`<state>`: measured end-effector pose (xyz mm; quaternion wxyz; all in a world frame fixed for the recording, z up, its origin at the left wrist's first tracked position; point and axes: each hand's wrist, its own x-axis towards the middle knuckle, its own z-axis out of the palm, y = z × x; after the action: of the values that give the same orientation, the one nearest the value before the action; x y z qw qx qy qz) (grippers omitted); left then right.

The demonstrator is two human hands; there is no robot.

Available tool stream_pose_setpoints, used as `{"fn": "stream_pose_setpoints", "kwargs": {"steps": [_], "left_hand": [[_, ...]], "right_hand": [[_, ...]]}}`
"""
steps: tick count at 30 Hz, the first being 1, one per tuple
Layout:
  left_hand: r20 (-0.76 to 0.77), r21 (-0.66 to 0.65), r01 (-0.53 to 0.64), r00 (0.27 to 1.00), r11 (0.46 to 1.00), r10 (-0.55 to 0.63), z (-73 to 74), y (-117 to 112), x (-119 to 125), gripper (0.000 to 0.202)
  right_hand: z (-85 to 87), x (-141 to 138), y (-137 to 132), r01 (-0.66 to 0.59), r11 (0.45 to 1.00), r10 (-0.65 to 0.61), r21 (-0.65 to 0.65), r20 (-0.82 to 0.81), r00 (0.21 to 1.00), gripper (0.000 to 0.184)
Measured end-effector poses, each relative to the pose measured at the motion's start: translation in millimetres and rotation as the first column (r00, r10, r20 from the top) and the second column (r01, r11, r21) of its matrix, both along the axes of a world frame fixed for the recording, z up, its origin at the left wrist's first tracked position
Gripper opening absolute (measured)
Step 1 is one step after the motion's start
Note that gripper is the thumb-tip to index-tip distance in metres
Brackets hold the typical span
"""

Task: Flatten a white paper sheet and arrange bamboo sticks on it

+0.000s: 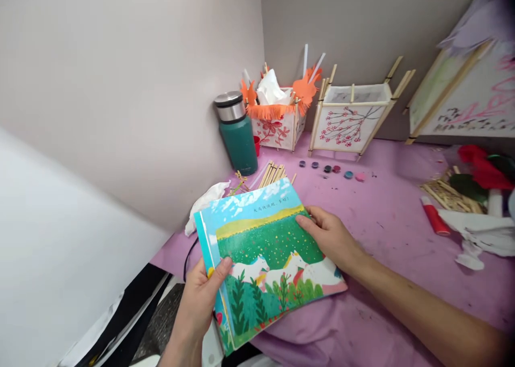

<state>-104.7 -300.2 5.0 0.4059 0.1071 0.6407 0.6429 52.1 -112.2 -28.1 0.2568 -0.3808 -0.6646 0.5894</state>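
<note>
A picture book (261,243) with white horses, a green field and a blue sky tilts in front of me above the table's near edge. My left hand (201,289) grips its left side, thumb lying on the page and fingers hidden behind. At the upper right edge, my right hand (328,235) holds the book too, its thumb on the front and the other fingers at the back. Behind the book's top edge lie several thin bamboo sticks (273,174), partly covered by it.
A green thermos (238,141) stands by the left wall. Paper lanterns, one with orange fringe (277,112) and one with painted blossoms (350,125), line the back. Small paint pots (328,169), a red tube (435,217) and white tissue (207,202) lie on the purple cloth (394,195).
</note>
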Motion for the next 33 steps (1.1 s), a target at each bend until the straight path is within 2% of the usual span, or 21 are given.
{"fn": "stream_pose_setpoints", "kwargs": {"steps": [4, 10, 13, 16, 20, 24, 25, 26, 27, 29, 30, 31, 33], "left_hand": [[-0.049, 0.005, 0.086, 0.995, 0.996, -0.085, 3.2, 25.7, -1.0, 0.051], [0.006, 0.036, 0.21, 0.978, 0.977, -0.211, 6.0, 74.7, -11.8, 0.054], [0.051, 0.014, 0.263, 0.963, 0.965, -0.264, 3.4, 90.4, -8.4, 0.06], [0.056, -0.042, 0.308, 0.95, 0.95, -0.306, -3.4, 94.7, -0.5, 0.065], [0.082, -0.091, 0.275, 0.96, 0.957, -0.268, -15.9, 92.1, 8.3, 0.062], [0.132, -0.055, 0.221, 0.968, 0.974, -0.212, -26.1, 92.0, 10.4, 0.059], [0.138, -0.049, 0.216, 0.968, 0.975, -0.207, -27.3, 92.7, 10.4, 0.059], [0.144, -0.046, 0.214, 0.968, 0.976, -0.206, -27.9, 93.7, 10.5, 0.059], [0.148, -0.045, 0.218, 0.967, 0.975, -0.209, -28.0, 94.8, 10.6, 0.06], [0.143, -0.053, 0.233, 0.964, 0.971, -0.223, -27.0, 97.2, 11.4, 0.059], [0.137, -0.062, 0.242, 0.963, 0.968, -0.232, -26.2, 98.5, 12.0, 0.057], [0.129, -0.067, 0.252, 0.962, 0.965, -0.242, -25.4, 99.8, 12.7, 0.054], [0.11, -0.064, 0.272, 0.958, 0.96, -0.264, -23.8, 102.4, 14.3, 0.049]], "right_hand": [[8.1, 15.4, 12.4, 0.089, 0.995, -0.09, 0.045, 0.021, 0.996, 0.033], [20.8, 48.8, 18.7, 0.115, 0.983, -0.142, -0.146, -0.189, 0.972, 0.034], [14.1, 60.4, 18.4, 0.122, 0.965, -0.181, -0.233, -0.251, 0.951, 0.034], [-1.2, 65.8, 17.7, 0.182, 0.942, -0.247, -0.281, -0.219, 0.944, 0.036], [-18.3, 69.2, 18.5, 0.238, 0.954, -0.269, -0.182, -0.167, 0.949, 0.035], [-19.9, 73.3, 22.6, 0.262, 0.96, -0.265, 0.094, 0.022, 0.964, 0.035], [-18.5, 74.3, 23.3, 0.277, 0.936, -0.298, 0.216, 0.075, 0.952, 0.035], [-16.7, 75.2, 23.4, 0.292, 0.884, -0.351, 0.365, 0.107, 0.93, 0.035], [-14.6, 75.8, 22.6, 0.301, 0.797, -0.41, 0.523, 0.104, 0.906, 0.036], [-10.0, 75.9, 18.0, 0.264, 0.583, -0.458, 0.769, 0.042, 0.888, 0.042], [-7.8, 75.3, 14.2, 0.208, 0.506, -0.417, 0.837, 0.025, 0.909, 0.046], [-5.6, 74.4, 9.6, 0.128, 0.464, -0.331, 0.877, 0.038, 0.943, 0.051], [-2.3, 71.5, -0.4, -0.099, 0.438, -0.1, 0.894, 0.158, 0.982, 0.063]]}}
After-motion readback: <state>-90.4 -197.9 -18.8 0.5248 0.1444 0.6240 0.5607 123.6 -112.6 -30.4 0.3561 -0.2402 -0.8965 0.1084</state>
